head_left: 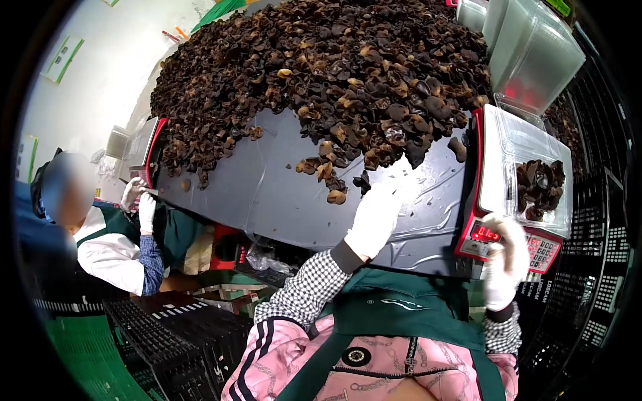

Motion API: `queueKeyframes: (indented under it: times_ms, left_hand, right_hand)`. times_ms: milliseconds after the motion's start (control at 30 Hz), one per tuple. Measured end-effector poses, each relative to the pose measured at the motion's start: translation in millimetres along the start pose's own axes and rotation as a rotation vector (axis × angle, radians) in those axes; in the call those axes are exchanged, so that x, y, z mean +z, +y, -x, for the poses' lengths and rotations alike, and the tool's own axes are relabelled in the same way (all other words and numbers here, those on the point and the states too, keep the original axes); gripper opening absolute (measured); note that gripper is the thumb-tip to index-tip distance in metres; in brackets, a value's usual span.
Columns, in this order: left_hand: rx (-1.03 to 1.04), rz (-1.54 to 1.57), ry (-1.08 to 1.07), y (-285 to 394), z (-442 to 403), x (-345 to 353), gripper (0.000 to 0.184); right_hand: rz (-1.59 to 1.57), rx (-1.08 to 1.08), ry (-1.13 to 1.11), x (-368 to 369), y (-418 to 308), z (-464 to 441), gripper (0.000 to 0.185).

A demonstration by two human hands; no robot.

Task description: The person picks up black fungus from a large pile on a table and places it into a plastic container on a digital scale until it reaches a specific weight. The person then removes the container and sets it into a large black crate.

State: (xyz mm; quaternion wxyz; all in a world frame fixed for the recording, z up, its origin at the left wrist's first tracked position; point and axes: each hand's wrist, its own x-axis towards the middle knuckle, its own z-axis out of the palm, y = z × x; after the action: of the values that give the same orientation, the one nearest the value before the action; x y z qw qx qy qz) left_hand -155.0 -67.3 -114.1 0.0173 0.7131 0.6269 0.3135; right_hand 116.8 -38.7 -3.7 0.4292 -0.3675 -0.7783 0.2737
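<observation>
My left hand (382, 208), in a white glove, reaches over the dark table at the front edge of a big heap of dark brown wood ear mushrooms (321, 73). Its fingers look stretched out towards the heap, though glare washes out the tips. A few loose wood ear pieces (328, 170) lie just left of it. My right hand (506, 264), also gloved, hovers in front of the red and white scale (473, 187); its fingers are blurred. On the scale sits a clear plastic box (558, 217) with some wood ears inside. The red display is lit.
Stacked clear plastic boxes (535, 57) stand behind the scale. Black crates (612, 267) line the right side; more crates (174, 334) are at lower left. A co-worker (110, 244) with gloved hands is beside another scale (144, 144) at the left table edge.
</observation>
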Motion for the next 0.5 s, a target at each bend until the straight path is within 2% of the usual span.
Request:
queueKeyframes:
  times_ms: [33, 67, 133, 200, 267, 333, 367, 400, 467, 500]
  left_hand:
    - [-0.042, -0.007, 0.036, 5, -3, -7, 0.039]
    - [-0.086, -0.015, 0.072, 9, -4, -15, 0.039]
    - [-0.17, -0.232, 0.026, 7, -15, -31, 0.038]
    - [-0.193, -0.362, 0.038, -20, -5, -12, 0.037]
    - [-0.18, -0.133, 0.062, -31, 0, -5, 0.036]
    - [-0.191, 0.054, 0.051, -5, 1, -23, 0.037]
    - [-0.195, 0.11, -0.057, 14, -1, -37, 0.039]
    - [-0.113, 0.12, -0.078, 30, 1, -44, 0.04]
    - [-0.139, 0.317, -0.105, 51, 5, -49, 0.042]
    - [-0.147, 0.236, -0.118, 47, 4, -50, 0.042]
  right_hand:
    - [-0.075, 0.028, -0.096, 15, 5, 10, 0.033]
    - [-0.39, 0.345, -0.109, 35, 0, 24, 0.037]
    - [-0.777, 0.6, -0.211, 64, -2, 27, 0.039]
    - [-0.913, 0.827, -0.303, 91, 6, 22, 0.038]
    - [-1.223, 0.903, -0.296, 116, 13, 21, 0.044]
    - [-1.355, 1.094, -0.266, 132, 14, 14, 0.052]
    - [-1.454, 1.121, -0.251, 137, 16, 14, 0.052]
    - [-1.555, 1.147, -0.235, 142, 17, 13, 0.052]
    - [-1.613, 1.22, -0.024, 149, 6, 8, 0.044]
    - [-1.67, 1.257, 0.009, 154, 29, 22, 0.041]
